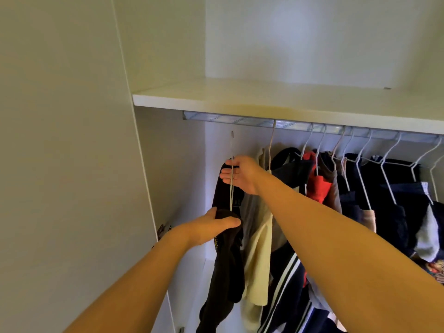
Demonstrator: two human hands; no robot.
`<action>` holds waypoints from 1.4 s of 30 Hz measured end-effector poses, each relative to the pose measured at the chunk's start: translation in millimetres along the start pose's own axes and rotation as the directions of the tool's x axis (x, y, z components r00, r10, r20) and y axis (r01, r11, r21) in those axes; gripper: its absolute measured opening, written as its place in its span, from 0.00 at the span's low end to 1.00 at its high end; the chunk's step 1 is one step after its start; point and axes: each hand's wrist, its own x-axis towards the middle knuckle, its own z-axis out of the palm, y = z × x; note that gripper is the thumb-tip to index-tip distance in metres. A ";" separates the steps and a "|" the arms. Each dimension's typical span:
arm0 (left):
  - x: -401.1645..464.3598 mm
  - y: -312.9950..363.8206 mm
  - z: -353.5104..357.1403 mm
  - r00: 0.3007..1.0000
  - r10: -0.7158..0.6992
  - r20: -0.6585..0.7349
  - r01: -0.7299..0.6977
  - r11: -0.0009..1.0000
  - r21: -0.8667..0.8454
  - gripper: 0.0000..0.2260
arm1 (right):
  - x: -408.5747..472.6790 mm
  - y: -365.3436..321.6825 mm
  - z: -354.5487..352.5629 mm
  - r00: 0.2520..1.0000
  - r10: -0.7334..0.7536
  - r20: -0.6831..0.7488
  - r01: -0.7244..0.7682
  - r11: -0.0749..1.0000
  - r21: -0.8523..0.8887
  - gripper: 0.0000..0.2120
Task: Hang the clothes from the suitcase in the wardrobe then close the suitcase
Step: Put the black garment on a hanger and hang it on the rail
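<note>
A black garment (pixel 225 265) hangs on a white wire hanger (pixel 231 145) seen edge-on at the left end of the wardrobe. The hanger's hook floats just below the metal rail (pixel 240 121) and is not on it. My right hand (pixel 240 175) pinches the top of the hanger and the garment between thumb and fingers. Lower down, my left hand (pixel 211 227) grips a bunch of the black fabric. The suitcase is out of view.
To the right, the rail carries several white hangers with clothes: a cream top (pixel 259 248), a red piece (pixel 317 186) and dark navy garments (pixel 394 188). A white shelf (pixel 264 97) runs above the rail. The wardrobe's side wall (pixel 168 164) stands close on the left.
</note>
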 end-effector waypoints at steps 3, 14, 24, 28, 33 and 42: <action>14.7 8.0 0.2 0.991 0.056 -0.123 -0.052 0.998 0.036 0.46 | 15.2 -9.8 -2.7 0.999 -0.004 -0.039 0.005 1.000 0.022 0.17; 50.1 39.8 6.9 0.875 0.312 -0.370 -0.157 0.906 0.392 0.31 | 50.3 -38.0 -36.6 0.992 -0.018 -0.128 0.018 1.000 0.002 0.22; 76.0 58.3 18.4 0.843 0.287 -0.455 -0.079 0.902 0.424 0.23 | 70.8 -48.5 -62.4 0.992 -0.019 -0.125 0.018 1.000 -0.013 0.24; 81.1 57.8 21.3 0.833 0.293 -0.469 -0.073 0.899 0.432 0.19 | 73.2 -51.6 -65.8 0.995 -0.019 -0.094 0.019 1.000 -0.005 0.25; 84.9 60.5 21.1 0.822 0.296 -0.487 -0.059 0.894 0.445 0.18 | 70.8 -53.4 -68.6 0.997 -0.047 -0.054 0.048 0.999 0.021 0.23; 92.8 80.5 10.3 0.798 0.340 -0.498 -0.098 0.888 0.449 0.19 | 84.9 -62.0 -85.0 0.994 -0.081 -0.079 0.085 0.995 0.051 0.23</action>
